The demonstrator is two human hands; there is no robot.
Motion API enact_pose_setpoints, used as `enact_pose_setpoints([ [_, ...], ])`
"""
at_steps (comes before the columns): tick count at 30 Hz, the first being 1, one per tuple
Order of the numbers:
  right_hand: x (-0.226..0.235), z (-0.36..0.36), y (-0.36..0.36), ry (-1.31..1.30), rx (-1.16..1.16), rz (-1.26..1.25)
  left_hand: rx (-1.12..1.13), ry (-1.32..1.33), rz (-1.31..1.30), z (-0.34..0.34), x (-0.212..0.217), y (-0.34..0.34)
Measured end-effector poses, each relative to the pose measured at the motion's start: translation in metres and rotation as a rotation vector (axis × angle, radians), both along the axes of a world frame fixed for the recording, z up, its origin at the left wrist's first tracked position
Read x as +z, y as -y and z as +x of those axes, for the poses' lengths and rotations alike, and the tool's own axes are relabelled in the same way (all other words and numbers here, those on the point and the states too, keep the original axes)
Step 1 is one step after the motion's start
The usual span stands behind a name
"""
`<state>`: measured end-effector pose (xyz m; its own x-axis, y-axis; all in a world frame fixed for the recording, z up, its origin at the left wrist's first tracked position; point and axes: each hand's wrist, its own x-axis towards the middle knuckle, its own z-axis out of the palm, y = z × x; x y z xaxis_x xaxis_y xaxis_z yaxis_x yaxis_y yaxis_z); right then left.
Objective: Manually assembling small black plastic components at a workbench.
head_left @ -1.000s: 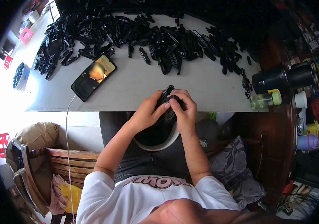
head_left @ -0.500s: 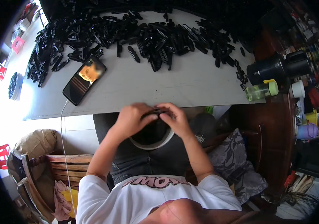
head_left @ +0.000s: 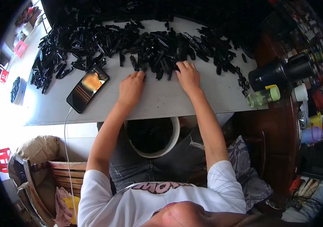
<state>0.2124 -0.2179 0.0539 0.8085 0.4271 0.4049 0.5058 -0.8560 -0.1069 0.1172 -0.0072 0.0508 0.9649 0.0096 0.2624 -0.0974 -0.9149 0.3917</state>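
Observation:
A broad heap of slim black plastic pieces [head_left: 93,41] spreads across the far part of the grey table [head_left: 161,100]. At its near edge, my left hand [head_left: 131,89] has its fingers curled down on a black piece, mostly hidden by the fingertips. To the right, my right hand [head_left: 188,77] closes its thumb and fingers on another black piece [head_left: 177,69] at the heap's front. Between my thighs, below the table edge, stands a white bucket [head_left: 176,132] with dark contents whose shapes are hard to make out.
A phone [head_left: 87,90] with a lit screen lies left of my arms, its white cable [head_left: 67,151] hanging off the table. A green bottle [head_left: 263,96] and a large black flask [head_left: 269,75] lie at the right end. A wooden chair [head_left: 69,174] stands at lower left.
Both my hands have moved from above the bucket forward to the heap's near edge, spreading apart. The bucket's dark contents now show.

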Motion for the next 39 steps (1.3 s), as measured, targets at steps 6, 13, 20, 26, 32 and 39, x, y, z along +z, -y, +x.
enact_pose_setpoints([
  [6, 0.008, -0.041, 0.007, 0.146, 0.048, 0.278, 0.040, -0.234, -0.532, -0.035, 0.012, -0.024],
  [13, 0.013, -0.110, -0.031, -0.786, 0.192, 1.552, -0.110, -0.371, -1.014, -0.072, -0.001, 0.001],
  [20, 0.000, -0.140, -0.035, -0.488, 0.295, 1.262, -0.274, -0.090, -0.870, -0.083, 0.006, 0.037],
  [26, 0.012, -0.156, -0.030, -0.756, 0.274, 1.470, -0.382, -0.276, -1.181, -0.087, -0.005, 0.044],
  [32, -0.001, -0.149, -0.017, -0.956, 0.312, 1.693, -0.314, -0.404, -1.211, -0.086, 0.008, 0.053],
  [39, 0.004, -0.033, 0.035, -0.005, -0.080, 0.748, -0.122, 0.241, -0.367, -0.019, 0.015, 0.027],
])
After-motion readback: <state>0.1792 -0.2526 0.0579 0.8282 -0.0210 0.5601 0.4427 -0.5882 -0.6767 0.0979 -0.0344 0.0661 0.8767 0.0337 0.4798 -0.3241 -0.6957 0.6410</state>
